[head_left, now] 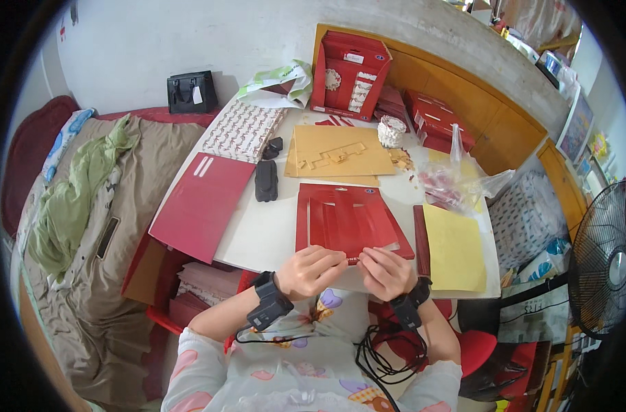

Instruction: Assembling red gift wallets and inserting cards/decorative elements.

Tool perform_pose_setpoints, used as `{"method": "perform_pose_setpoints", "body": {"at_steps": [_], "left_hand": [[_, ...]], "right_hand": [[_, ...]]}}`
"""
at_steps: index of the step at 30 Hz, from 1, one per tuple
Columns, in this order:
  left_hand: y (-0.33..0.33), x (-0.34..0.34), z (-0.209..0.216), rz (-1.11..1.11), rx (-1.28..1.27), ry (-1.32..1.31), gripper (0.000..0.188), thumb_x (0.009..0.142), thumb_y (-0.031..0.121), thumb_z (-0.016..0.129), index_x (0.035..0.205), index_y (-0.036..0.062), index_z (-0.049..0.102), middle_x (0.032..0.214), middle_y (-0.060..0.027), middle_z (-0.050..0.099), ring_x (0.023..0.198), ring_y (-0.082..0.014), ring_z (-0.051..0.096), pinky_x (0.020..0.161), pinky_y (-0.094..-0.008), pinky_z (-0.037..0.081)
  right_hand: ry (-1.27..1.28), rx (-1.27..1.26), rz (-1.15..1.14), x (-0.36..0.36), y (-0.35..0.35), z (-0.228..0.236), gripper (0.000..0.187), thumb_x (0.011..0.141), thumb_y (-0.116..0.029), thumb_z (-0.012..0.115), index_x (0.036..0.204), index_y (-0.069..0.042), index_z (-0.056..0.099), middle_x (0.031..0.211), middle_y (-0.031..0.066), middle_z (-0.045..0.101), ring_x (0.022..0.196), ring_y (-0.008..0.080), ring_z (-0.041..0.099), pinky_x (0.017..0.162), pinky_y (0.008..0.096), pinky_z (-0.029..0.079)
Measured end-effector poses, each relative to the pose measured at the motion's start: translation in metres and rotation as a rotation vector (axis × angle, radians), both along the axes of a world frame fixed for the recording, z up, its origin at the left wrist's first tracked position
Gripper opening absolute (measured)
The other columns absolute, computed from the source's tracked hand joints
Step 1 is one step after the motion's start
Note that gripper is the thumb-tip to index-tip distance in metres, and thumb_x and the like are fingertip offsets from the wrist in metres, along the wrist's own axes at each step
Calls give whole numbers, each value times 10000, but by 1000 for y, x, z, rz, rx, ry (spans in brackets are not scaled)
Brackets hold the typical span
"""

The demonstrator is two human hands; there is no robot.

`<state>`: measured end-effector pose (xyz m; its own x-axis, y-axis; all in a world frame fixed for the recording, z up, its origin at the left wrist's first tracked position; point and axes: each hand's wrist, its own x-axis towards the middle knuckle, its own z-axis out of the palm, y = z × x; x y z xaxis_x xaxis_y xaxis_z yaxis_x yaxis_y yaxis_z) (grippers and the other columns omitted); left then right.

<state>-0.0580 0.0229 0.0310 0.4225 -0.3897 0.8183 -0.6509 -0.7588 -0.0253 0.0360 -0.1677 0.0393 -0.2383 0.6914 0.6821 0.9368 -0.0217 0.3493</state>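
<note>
White table (268, 230), red box (347, 223) straight ahead.
My left hand (311, 270) and right hand (388, 273), equally close, pinch its near edge.

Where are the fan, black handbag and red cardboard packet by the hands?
Fan (618, 266), head view, its hub.
Black handbag (182, 96), head view, its front.
Red cardboard packet (347, 223), head view, its middle.

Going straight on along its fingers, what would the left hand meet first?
Probably the right hand, facing the left hand across a small gap at the near edge of the red package; depth is unclear.
</note>
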Motion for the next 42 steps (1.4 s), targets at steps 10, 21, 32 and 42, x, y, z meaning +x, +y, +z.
{"method": "perform_pose_setpoints", "body": {"at_steps": [10,21,32,42], "left_hand": [[-9,-11,-29,-25,-62,115,203,617,17,621,815,-17,586,858,-116,595,744,-227,599,620,-309,495],[1,-20,-43,-19,-104,167,229,606,3,647,823,1,573,864,-109,586,757,-229,593,614,-313,491],[14,-32,-36,120,-15,158,218,638,82,664,832,30,580,886,-98,567,760,-221,585,631,-306,494],[74,31,-43,622,-331,556,374,835,201,503,1114,-49,488,1000,-197,552,945,-348,506,839,-404,389]], "right_hand": [[-13,-126,8,-14,-4,-22,74,726,-101,559,782,-53,562,940,96,562,897,244,579,770,333,523],[-8,-204,-22,-9,-29,-22,76,734,-87,541,727,-13,556,985,159,601,925,251,596,808,334,506],[426,-87,-399,14,-34,-23,188,722,-107,618,871,-10,556,885,105,585,813,262,562,697,356,472],[881,-9,-606,58,3,-57,385,787,-173,571,1097,36,484,987,188,516,931,351,477,815,405,396]]}}
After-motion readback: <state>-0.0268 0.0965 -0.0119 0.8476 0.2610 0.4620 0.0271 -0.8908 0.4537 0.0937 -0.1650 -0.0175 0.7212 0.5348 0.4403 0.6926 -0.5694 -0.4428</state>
